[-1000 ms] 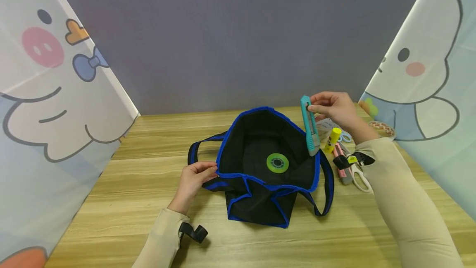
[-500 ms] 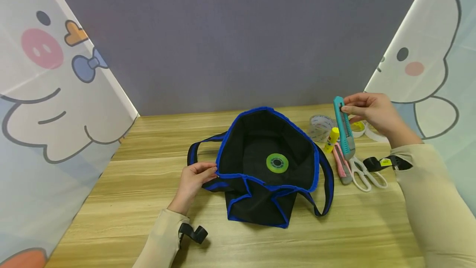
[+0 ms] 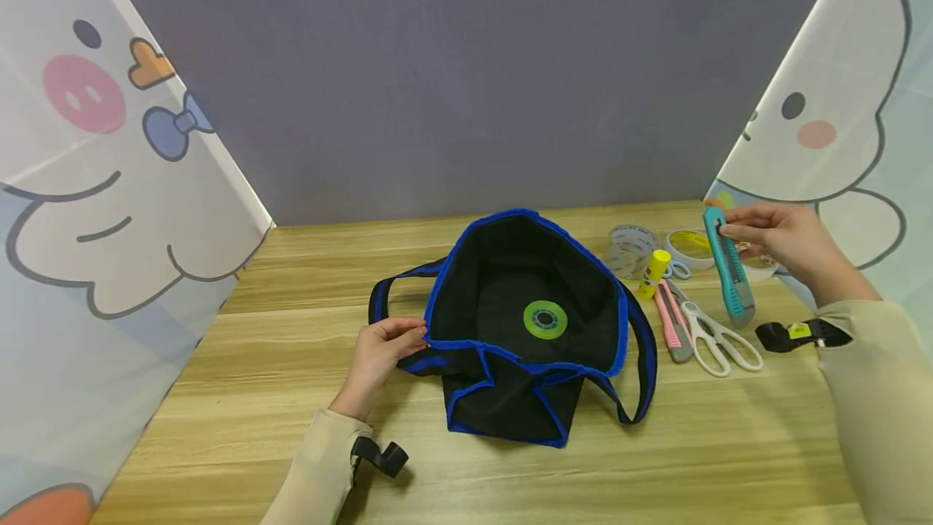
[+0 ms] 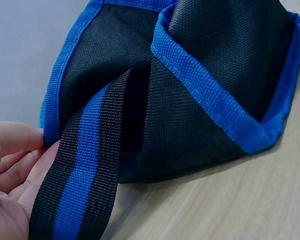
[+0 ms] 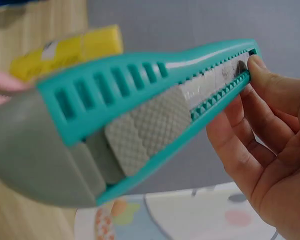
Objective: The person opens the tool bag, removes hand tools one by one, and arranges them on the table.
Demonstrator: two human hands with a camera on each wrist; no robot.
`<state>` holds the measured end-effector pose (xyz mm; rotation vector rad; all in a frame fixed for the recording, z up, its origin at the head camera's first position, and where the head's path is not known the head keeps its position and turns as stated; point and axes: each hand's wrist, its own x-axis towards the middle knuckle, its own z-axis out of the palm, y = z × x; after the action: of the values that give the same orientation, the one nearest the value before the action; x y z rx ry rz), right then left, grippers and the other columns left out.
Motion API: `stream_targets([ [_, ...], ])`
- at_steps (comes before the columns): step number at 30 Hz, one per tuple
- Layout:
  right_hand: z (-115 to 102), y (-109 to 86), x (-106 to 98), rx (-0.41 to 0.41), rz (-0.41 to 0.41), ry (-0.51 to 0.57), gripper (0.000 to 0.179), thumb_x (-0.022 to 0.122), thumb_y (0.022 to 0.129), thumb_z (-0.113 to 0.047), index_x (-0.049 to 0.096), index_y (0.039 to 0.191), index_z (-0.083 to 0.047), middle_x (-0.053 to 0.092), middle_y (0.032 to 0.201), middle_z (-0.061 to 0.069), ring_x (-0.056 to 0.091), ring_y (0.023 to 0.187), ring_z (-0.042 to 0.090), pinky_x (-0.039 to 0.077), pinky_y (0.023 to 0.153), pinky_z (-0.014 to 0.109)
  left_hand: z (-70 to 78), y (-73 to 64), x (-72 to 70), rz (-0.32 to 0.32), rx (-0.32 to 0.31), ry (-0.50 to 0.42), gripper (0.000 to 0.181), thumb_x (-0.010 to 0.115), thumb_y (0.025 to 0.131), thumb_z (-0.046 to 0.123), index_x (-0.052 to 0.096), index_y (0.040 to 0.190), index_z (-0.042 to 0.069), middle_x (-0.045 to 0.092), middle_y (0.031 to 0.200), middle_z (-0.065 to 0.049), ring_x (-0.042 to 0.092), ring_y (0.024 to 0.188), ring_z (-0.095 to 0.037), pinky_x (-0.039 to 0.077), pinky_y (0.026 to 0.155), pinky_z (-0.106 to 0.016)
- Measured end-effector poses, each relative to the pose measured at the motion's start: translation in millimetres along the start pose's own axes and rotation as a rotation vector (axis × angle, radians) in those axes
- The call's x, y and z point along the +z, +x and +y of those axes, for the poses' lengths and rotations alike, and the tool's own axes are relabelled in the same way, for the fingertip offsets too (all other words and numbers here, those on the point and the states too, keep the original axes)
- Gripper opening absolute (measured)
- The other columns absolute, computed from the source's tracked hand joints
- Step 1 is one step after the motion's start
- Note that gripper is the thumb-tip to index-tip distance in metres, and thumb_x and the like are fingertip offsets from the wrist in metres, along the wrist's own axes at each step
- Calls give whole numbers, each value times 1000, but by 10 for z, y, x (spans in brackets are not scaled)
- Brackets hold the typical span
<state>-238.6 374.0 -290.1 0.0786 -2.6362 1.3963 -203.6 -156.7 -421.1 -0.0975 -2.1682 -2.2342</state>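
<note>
A black cloth bag with blue trim stands on the table with its mouth spread wide. Inside it lies a green disc-shaped roll with a dark centre. My left hand pinches the bag's left rim between thumb and fingers; the left wrist view shows the blue edging there, with a black-and-blue strap across the palm. At the right, my right hand pinches the upper end of a teal box cutter. The cutter hangs tilted above the table, its grey end lowermost.
Right of the bag lie a clear tape roll, a yellow glue stick, a pink box cutter and white-handled scissors. Behind them are a yellow-and-white tape roll and small blue-handled scissors. A grey partition closes the back.
My right hand has carried the teal box cutter rightward, from over the bag's right rim to beyond the scissors. The left hand and the bag have stayed in place.
</note>
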Motion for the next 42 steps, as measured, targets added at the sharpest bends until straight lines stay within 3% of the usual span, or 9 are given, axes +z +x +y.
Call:
stream_targets([
  [11,492,6,-94,103,48,-6,22,65,98,-24,68,87,-43,65,81,-28,64,71,-2,57,62,22,-9,-1,1,-2,16,17,18,66,91,-7,68,104,-18,73,90,-11,70,72,-12,60,70,-24],
  [16,688,-10,-108,120,30,-32,13,63,100,-27,67,94,-38,60,86,-34,61,75,-7,58,63,22,-3,-4,9,-1,15,12,17,66,91,-7,67,104,-19,73,88,-10,70,71,-12,60,69,-24],
  [21,867,-11,-108,113,-1,-30,18,63,100,-24,67,93,-41,52,92,-41,58,77,-10,58,63,24,17,-1,11,-1,-7,3,19,65,91,-7,67,106,-19,72,92,-13,70,72,-13,60,71,-25],
  [26,1026,-28,-75,138,-24,-9,21,63,100,-21,69,93,-40,55,89,-37,59,75,-7,58,62,26,16,2,8,-4,-26,4,20,65,91,-7,67,107,-18,72,93,-16,70,72,-13,60,72,-25],
  [28,1067,-28,-53,150,-31,-20,16,63,100,-20,71,96,-34,59,86,-33,60,74,-5,58,61,26,13,5,9,-7,-24,3,20,65,91,-7,67,107,-18,72,93,-16,70,73,-13,60,72,-26],
  [30,1096,-17,-27,163,-40,-43,12,63,100,-21,74,105,-18,61,83,-29,61,73,-4,58,61,27,10,6,6,-6,-16,3,19,65,91,-7,67,107,-19,72,93,-15,70,73,-13,60,72,-25],
  [35,1162,43,40,177,-79,-144,52,61,100,-24,53,128,18,65,91,-14,60,72,-3,60,64,32,-7,10,-1,-1,3,4,18,65,91,-8,67,105,-19,73,91,-12,71,72,-13,60,71,-25],
  [39,1240,96,79,189,-139,-178,52,61,101,-22,51,129,21,66,111,21,60,74,-1,61,69,39,-17,13,1,2,7,4,17,65,91,-8,68,103,-18,72,89,-10,71,72,-13,60,70,-25],
  [42,1277,124,101,195,-200,-203,50,58,102,-20,50,129,20,57,123,35,59,77,0,60,71,38,-9,9,8,0,-1,3,17,65,91,-8,67,104,-19,72,90,-11,71,72,-13,60,70,-25],
])
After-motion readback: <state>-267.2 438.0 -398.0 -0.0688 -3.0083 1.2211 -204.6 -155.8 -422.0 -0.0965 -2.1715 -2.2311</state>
